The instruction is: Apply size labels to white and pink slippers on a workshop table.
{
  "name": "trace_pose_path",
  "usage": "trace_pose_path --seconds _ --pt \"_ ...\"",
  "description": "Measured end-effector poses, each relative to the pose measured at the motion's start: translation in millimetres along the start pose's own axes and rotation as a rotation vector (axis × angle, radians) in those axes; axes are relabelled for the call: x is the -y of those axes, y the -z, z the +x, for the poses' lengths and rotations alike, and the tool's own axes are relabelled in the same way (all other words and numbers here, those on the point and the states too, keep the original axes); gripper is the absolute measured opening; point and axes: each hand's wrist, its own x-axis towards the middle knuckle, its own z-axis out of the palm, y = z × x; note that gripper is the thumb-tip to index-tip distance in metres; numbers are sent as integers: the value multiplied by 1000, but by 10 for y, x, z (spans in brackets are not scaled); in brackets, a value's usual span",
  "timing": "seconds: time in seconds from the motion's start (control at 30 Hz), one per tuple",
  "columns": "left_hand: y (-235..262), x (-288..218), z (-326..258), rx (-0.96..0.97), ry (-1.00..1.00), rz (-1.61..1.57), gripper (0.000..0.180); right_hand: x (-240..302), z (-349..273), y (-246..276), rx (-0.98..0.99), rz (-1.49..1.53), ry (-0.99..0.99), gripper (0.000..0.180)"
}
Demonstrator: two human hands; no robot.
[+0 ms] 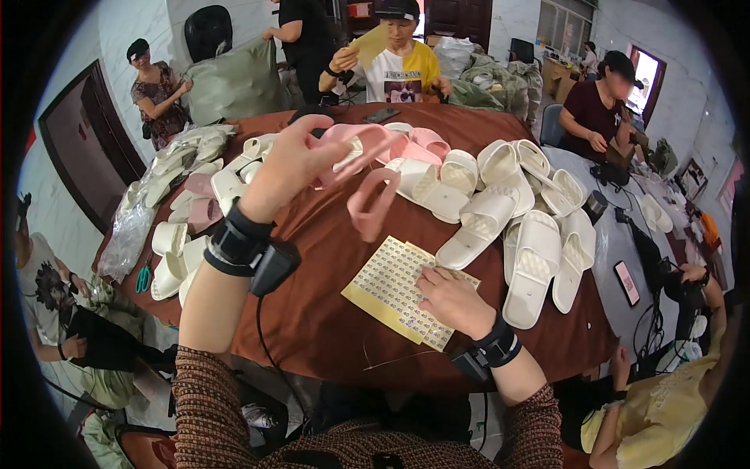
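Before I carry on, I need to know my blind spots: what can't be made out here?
All in the head view:
- Sticker sheets: part hidden beneath the right hand.
- Lower pink slipper: fine detail lost, blurred.
- Phone at right: screen details too small.
- Person in yellow shirt: cut off by the picture's rim.

The walls (160, 35) of the room were pale, with grey veins like marble. On the left side there was a doorway (87, 152) with a dark frame, and at the back stood a dark wooden door (462, 19). At the upper right was a barred window (564, 27); farther right, a second doorway (644, 87) looked very bright. A brown cloth (305, 320) covered the large bench, and a black chair (208, 30) stood behind it.
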Motion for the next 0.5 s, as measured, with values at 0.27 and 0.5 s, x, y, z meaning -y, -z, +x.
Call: trace_pose_path --seconds 0.27,0.5 --pt "-894 380 -229 -74 -359 426 56 -38 -44 21 -35 63 22 42" --pt "-1309 808 -703 324 -106 419 70 -174 -61 88 -116 214 61 33"
